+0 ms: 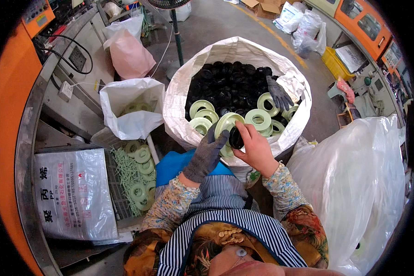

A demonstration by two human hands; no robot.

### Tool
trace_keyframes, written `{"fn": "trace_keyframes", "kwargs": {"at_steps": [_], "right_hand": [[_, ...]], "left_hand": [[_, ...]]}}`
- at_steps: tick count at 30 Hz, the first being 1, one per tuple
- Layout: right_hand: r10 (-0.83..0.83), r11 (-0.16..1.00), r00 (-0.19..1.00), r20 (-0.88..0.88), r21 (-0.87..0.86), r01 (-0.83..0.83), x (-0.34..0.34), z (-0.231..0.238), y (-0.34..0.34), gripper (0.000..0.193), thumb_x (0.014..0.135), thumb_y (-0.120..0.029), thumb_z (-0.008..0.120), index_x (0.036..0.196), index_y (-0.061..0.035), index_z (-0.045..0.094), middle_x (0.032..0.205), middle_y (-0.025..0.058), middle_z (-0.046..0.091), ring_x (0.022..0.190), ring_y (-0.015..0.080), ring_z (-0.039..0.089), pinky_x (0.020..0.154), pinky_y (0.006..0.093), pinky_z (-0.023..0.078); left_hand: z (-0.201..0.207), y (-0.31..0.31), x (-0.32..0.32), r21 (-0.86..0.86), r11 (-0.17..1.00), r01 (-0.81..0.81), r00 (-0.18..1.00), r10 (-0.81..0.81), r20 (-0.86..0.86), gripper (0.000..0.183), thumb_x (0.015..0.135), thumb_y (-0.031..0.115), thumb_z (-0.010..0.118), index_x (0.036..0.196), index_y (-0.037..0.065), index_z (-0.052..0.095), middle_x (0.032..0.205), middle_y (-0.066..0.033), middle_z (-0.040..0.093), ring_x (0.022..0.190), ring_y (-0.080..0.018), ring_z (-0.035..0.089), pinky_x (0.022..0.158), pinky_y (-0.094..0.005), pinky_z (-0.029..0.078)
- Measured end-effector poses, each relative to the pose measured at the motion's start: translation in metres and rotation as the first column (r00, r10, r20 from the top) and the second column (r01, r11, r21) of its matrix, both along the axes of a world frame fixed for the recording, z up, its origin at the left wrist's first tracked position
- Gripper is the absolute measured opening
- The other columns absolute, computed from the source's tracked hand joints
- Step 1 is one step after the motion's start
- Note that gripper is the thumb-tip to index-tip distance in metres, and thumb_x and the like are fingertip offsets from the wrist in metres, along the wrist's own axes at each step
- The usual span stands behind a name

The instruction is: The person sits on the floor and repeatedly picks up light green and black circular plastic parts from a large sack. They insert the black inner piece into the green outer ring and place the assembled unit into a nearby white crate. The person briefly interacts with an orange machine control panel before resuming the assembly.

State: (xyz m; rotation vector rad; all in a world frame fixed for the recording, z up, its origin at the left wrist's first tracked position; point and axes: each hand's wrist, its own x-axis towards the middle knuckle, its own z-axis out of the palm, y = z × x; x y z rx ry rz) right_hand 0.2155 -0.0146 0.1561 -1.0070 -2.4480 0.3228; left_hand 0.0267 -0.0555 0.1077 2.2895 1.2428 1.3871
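My left hand (202, 158), in a dark grey glove, grips a pale green plastic ring (225, 123) from its left side. Bare fingers of my right hand (258, 149) pinch a round black plastic part (235, 137) right against that ring; whether the two are joined I cannot tell. Both hands are over the near rim of a large white woven sack (177, 87). Inside it lies a heap of round black parts (230, 78), with several loose green rings (258, 118) on the near side. A spare grey glove (278, 93) rests on the heap's right edge.
Left of the sack stands a smaller white bag (129, 120) with green rings inside. Below it, a tray holds green rings (142, 154) and thin green sticks (124, 177). A big translucent bag (349, 184) bulges at the right. A fan's pole (177, 39) rises behind the sack.
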Motion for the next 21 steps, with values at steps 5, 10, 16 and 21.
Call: {"fn": "trace_keyframes", "kwargs": {"at_steps": [5, 10, 16, 21], "right_hand": [[0.103, 0.995, 0.995, -0.008, 0.004, -0.103, 0.009, 0.011, 0.003, 0.081, 0.069, -0.019, 0.077, 0.138, -0.0092, 0.036, 0.116, 0.0167, 0.05, 0.098, 0.0368, 0.057, 0.08, 0.0415, 0.05], [0.177, 0.975, 0.984, 0.021, 0.134, -0.178, 0.011, 0.013, 0.008, 0.078, 0.071, -0.023, 0.077, 0.137, -0.0068, 0.038, 0.117, 0.0176, 0.051, 0.098, 0.0366, 0.057, 0.08, 0.0415, 0.049], [-0.205, 0.899, 0.952, -0.228, -0.429, 0.091, 0.002, -0.002, 0.007, 0.055, 0.088, -0.033, 0.063, 0.128, -0.0009, 0.044, 0.085, 0.0151, 0.059, 0.067, 0.026, 0.061, 0.058, 0.037, 0.05], [-0.702, 0.308, 0.399, -0.59, -0.757, -0.576, 0.016, -0.042, 0.017, 0.044, 0.098, -0.043, 0.044, 0.123, -0.0077, 0.051, 0.086, 0.0069, 0.061, 0.069, 0.0153, 0.061, 0.053, 0.0284, 0.048]], "left_hand": [[0.011, -0.004, -0.002, 0.023, 0.999, 0.034, 0.999, -0.034, 0.007, 0.076, 0.07, -0.008, 0.066, 0.138, 0.016, 0.041, 0.134, -0.0268, 0.042, 0.118, -0.0455, 0.049, 0.097, -0.0452, 0.046], [0.013, -0.004, -0.005, 0.048, 0.999, 0.022, 0.999, -0.02, -0.049, 0.086, 0.067, -0.01, 0.067, 0.142, 0.022, 0.038, 0.134, -0.0268, 0.043, 0.117, -0.0464, 0.049, 0.096, -0.045, 0.047], [0.039, -0.002, 0.035, -0.472, 0.729, 0.496, 0.471, 0.23, 0.851, 0.051, 0.099, 0.028, 0.045, 0.143, 0.007, 0.033, 0.139, -0.0221, 0.04, 0.126, -0.0343, 0.045, 0.102, -0.0383, 0.041], [-0.033, 0.009, 0.032, -0.342, 0.939, -0.04, 0.933, 0.158, 0.324, 0.052, 0.098, 0.032, 0.046, 0.139, 0.001, 0.039, 0.136, -0.0254, 0.042, 0.13, -0.037, 0.039, 0.107, -0.0431, 0.033]]}}
